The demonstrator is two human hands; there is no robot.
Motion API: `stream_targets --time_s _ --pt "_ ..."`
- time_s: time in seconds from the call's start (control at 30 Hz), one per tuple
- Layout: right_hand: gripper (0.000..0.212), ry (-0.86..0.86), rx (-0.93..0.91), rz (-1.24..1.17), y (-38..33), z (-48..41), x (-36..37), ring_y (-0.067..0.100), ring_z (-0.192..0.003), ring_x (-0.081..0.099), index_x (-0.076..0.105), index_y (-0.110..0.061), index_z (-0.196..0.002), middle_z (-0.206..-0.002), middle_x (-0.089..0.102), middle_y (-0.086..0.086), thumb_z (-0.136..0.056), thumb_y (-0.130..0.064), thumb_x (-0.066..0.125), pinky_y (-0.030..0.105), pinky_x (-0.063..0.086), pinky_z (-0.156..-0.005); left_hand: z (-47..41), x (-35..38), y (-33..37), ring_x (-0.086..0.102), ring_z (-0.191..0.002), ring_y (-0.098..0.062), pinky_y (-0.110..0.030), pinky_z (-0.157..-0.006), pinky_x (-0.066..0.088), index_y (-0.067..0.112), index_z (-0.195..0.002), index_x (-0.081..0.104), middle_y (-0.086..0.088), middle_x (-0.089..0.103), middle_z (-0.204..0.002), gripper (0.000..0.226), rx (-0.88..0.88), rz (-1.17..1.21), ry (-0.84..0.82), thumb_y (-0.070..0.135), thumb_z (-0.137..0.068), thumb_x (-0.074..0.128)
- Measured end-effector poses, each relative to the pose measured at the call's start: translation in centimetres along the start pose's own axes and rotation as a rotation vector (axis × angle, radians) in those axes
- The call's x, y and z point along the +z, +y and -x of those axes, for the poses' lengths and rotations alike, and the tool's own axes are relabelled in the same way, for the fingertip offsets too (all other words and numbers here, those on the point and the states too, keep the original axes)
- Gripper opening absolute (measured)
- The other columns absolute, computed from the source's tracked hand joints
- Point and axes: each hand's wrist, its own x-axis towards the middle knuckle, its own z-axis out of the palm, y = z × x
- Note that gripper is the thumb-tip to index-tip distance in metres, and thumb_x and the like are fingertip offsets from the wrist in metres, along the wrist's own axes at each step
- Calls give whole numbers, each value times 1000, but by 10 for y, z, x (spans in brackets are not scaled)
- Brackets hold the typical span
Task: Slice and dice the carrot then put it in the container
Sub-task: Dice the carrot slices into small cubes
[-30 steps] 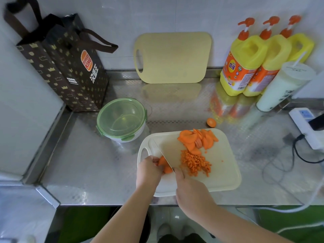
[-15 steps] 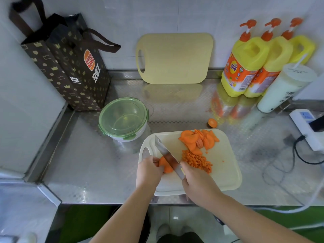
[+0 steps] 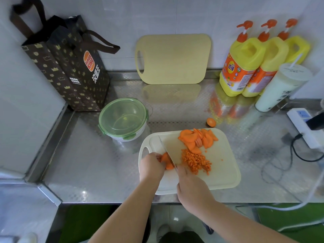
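**DICING STEP: CUTTING THE HELD SLICES**

The container stands on the counter just left of the cutting board. Its green lid is on and no carrot is inside.

On the board's left part, the left hand holds down the stacked slices. Its fingers are curled over them and the fingertips are hidden. The knife stands edge-down against the stack's right side, tip pointing away. The right hand is wrapped round the handle, which is out of sight beneath it.

Further right lie the diced pile and, beyond it, the uncut slices.

Procedure:
1. Keep the holding fingertips tucked behind the knuckles.
2. Guide the blade's flat along the knuckles.
3. Move the holding hand leftward in small, even steps.
4. Cut narrow strips, then cross-cut them to match the existing dice.
5. Keep the stack low so that it does not slide.

Remove the lid before transfer.
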Motion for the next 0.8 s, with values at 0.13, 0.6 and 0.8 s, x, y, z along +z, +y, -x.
stream_targets --time_s 0.13,0.6,0.8 --pt "42 -4 -6 -9 1 -3 -3 12 -88 61 29 -21 -138 -106 58 -3 -98 -18 40 25 52 -77 -1 -2 -5 57 -80 -19 -24 -65 47 25 -74 55 2 61 -84 18 60 -39 -41 14 -88 60" --pt "24 29 -55 -91 3 -1 -12 7 -68 49 40 -20 -119 -74 40 -12 -96 -16 42 18 40 -60 -2 10 -12 60 -92 -22 -32 -78 53 16 -116 54 -2 46 -114 33 213 -436 -43 25 -86 64" --pt "32 4 -71 -61 1 -1 -12 11 -74 56 37 -20 -126 -88 51 -8 -95 -16 42 24 48 -68 0 9 -11 60 -88 -21 -33 -77 53 15 -114 55 -2 48 -112 32 183 -370 -32 24 -84 65"
